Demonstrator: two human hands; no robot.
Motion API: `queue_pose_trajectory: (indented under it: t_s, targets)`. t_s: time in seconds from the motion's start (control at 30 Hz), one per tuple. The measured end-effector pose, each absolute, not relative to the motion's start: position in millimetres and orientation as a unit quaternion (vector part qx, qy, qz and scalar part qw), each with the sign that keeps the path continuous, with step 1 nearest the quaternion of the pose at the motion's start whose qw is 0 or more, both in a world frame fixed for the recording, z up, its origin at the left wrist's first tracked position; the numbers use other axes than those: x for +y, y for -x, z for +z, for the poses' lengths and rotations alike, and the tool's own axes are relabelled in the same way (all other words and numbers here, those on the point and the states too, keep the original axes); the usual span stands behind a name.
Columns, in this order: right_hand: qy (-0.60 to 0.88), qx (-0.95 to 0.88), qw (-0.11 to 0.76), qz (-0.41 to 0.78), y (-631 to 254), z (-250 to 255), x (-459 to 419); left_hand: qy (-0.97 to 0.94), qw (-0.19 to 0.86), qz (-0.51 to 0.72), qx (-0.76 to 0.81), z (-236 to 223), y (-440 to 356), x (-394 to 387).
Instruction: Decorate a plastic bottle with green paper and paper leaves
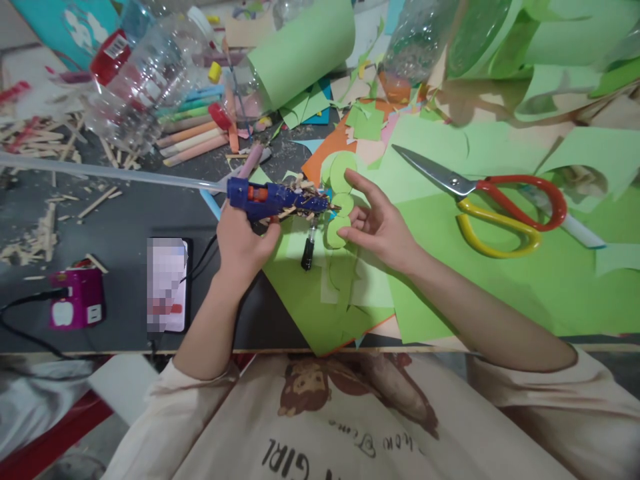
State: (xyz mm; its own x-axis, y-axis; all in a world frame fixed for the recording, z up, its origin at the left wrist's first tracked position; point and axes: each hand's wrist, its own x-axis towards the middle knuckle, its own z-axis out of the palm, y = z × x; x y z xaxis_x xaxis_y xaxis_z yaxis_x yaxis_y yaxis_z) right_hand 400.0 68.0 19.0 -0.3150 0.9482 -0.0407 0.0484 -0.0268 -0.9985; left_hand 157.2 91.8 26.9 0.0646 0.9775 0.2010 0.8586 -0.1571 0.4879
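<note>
My left hand is wrapped around a blue hot glue gun, its front crusted with wood bits. A long clear glue stick sticks out of the gun's back end. The nozzle points right and meets a row of green paper circles. Thumb and fingers of my right hand grip these joined circles by their right side, just above the green sheets. Below the gun lies a small black-handled tool, whose kind I cannot make out.
Scissors with red and yellow handles lie on green paper at right. Left are a phone, a purple box and wood sticks. Plastic bottles, markers and a green paper-wrapped cylinder crowd the back.
</note>
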Motion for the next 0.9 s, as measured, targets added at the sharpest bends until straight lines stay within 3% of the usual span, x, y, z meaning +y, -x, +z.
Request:
queue_pose_trajectory:
  t_s: [0.9]
  targets:
    - [0.448, -0.554, 0.398, 0.578, -397.8, 22.9, 68.5, -0.726, 0.096, 0.232, 0.64, 23.6, -150.5, 94.5]
